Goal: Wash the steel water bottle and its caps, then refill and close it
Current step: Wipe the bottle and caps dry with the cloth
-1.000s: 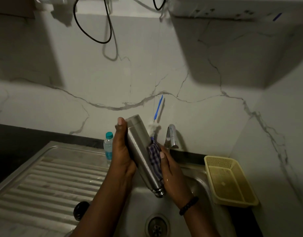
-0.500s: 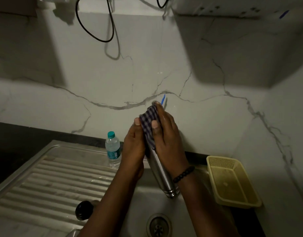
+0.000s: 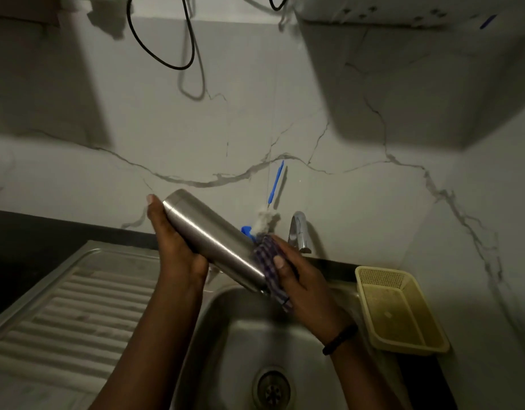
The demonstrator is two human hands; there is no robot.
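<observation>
With the cloth [image 3: 270, 263] back down from the base end to the neck, right hand [image 3: 302, 279] gripping it, left hand [image 3: 178, 247] clasping the tilted bottle [image 3: 214, 241] over the sink [image 3: 225, 335] back edge, outside scrub looks near done; caps, refill pending.

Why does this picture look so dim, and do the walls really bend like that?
Head view: dim light, big soft shadows on the marble wall; a bright streak of glare runs along the steel bottle; the wide lens curves the counter edge and corners; edges look slightly soft.
</observation>
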